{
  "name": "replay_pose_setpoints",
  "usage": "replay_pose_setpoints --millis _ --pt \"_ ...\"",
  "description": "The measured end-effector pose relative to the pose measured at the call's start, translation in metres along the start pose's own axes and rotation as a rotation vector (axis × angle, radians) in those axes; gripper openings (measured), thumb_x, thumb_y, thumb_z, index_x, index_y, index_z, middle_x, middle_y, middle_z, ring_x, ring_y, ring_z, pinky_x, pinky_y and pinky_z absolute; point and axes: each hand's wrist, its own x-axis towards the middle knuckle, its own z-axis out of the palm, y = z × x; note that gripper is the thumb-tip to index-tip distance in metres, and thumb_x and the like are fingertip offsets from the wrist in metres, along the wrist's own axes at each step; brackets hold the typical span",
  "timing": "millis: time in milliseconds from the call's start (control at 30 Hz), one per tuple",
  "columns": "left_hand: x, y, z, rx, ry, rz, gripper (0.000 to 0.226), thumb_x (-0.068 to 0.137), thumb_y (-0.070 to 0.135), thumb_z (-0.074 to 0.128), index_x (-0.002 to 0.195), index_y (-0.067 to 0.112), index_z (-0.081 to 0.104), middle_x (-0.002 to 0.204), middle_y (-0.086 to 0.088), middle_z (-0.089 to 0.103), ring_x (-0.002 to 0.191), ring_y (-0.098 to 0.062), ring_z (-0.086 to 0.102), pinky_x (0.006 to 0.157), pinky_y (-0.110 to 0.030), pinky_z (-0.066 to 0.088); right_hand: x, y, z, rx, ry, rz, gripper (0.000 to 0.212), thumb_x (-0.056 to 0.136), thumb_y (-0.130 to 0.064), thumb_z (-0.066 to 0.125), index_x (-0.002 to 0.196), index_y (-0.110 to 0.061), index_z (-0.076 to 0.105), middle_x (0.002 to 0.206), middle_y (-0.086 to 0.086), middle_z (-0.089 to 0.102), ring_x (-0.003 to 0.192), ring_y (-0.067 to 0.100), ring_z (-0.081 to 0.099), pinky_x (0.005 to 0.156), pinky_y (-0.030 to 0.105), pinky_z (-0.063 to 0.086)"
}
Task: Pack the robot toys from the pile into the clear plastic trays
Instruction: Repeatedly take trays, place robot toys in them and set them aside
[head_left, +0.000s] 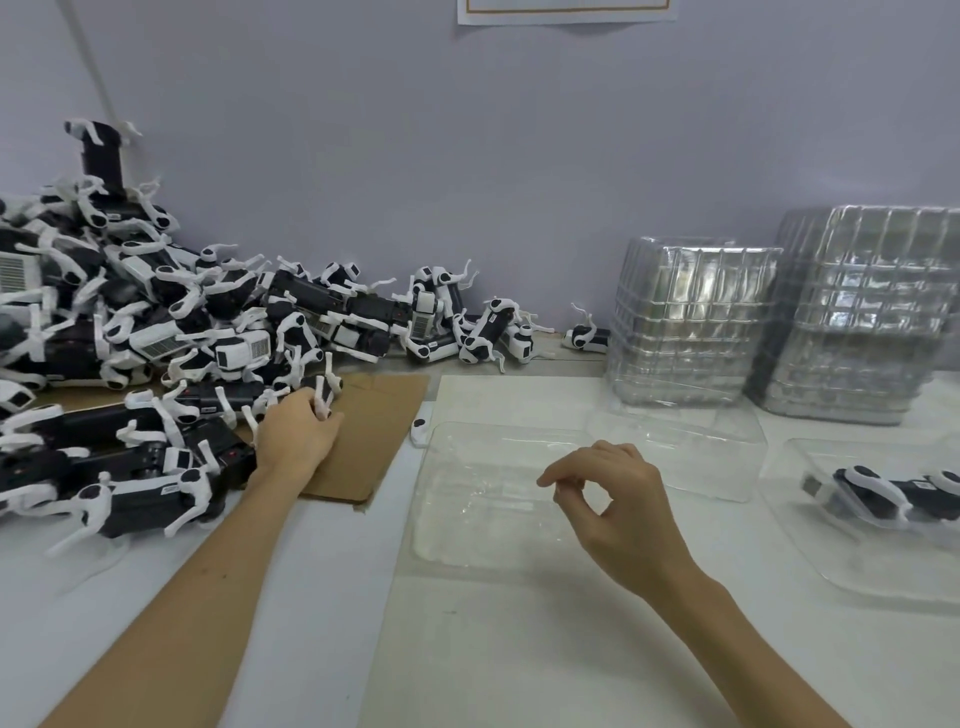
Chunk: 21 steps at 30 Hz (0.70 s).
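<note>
- The left hand (298, 434) reached to the near edge of the pile (130, 312); its fingers were curled round the white legs of one robot toy (324, 388); the wrist lay over a sheet of cardboard (379, 415).
- The right hand (618, 499) hovered above a clear tray (431, 519); its fingers were loosely bent and held nothing, with the thumb and forefinger close together.
- A small white part (418, 430) lay just beside the far left corner of this tray.
- At the right edge a second tray (810, 561) held one packed toy (883, 496).
- Behind the trays, near the wall, stood a lower stack of trays (691, 322) and beside it a taller stack (872, 312); all was on a white table (519, 649).
</note>
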Motion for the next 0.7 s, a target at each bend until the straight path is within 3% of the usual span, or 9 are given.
replay_pose_setpoints --millis 133,233,367,500,633,700 --pt "0.002 0.005 0.002 0.038 0.096 0.095 0.027 0.096 0.022 0.063 0.073 0.011 0.054 0.068 -0.008 0.058 0.079 -0.035 0.062 0.070 -0.038 0.043 0.000 0.001 -0.001 0.020 0.007 0.013 0.023 0.079 -0.004 0.063 0.080 -0.025 0.072 0.073 -0.023 0.063 0.073 0.004 0.060 0.084 0.022 0.039" --pt "-0.007 0.028 -0.003 -0.208 0.143 0.065 0.028 0.099 0.023 0.058 0.078 0.006 0.058 0.068 -0.010 0.064 0.070 -0.030 0.066 0.064 -0.037 0.047 0.003 0.000 -0.003 -0.006 0.105 0.027 0.022 0.077 -0.004 0.064 0.078 -0.023 0.072 0.073 -0.026 0.062 0.073 0.002 0.060 0.089 0.024 0.038" --pt "-0.043 0.084 -0.023 -0.610 0.007 0.173 0.017 0.101 0.021 0.058 0.095 0.007 0.066 0.071 -0.002 0.069 0.061 -0.013 0.065 0.061 -0.031 0.056 0.008 -0.005 -0.012 0.029 0.295 0.091 0.023 0.078 -0.004 0.063 0.080 -0.025 0.071 0.072 -0.024 0.065 0.076 0.004 0.063 0.088 0.023 0.039" --pt "-0.099 0.137 -0.037 -0.926 -0.137 0.354 0.007 0.098 0.010 0.061 0.095 0.006 0.066 0.060 0.002 0.066 0.054 -0.013 0.063 0.052 -0.020 0.051 0.012 -0.011 -0.020 0.167 0.245 0.205 0.020 0.093 -0.024 0.057 0.106 -0.029 0.071 0.087 -0.018 0.075 0.097 0.001 0.067 0.097 0.036 0.044" --pt "-0.152 0.167 -0.023 -1.000 -0.378 0.466 0.004 0.096 0.011 0.065 0.093 0.009 0.064 0.064 0.000 0.069 0.056 -0.017 0.066 0.056 -0.025 0.053 0.017 -0.016 -0.021 0.534 0.099 0.384 0.049 0.095 -0.046 0.050 0.143 -0.038 0.047 0.111 -0.017 0.074 0.113 0.002 0.065 0.094 0.016 0.042" --pt "-0.169 0.170 -0.011 -0.898 -0.445 0.542 0.007 0.096 0.015 0.066 0.092 0.011 0.062 0.069 -0.003 0.072 0.061 -0.017 0.069 0.062 -0.031 0.057 0.019 -0.013 -0.021 0.620 0.118 0.437 0.052 0.094 -0.045 0.050 0.146 -0.041 0.041 0.109 -0.017 0.074 0.111 0.004 0.066 0.098 0.023 0.041"
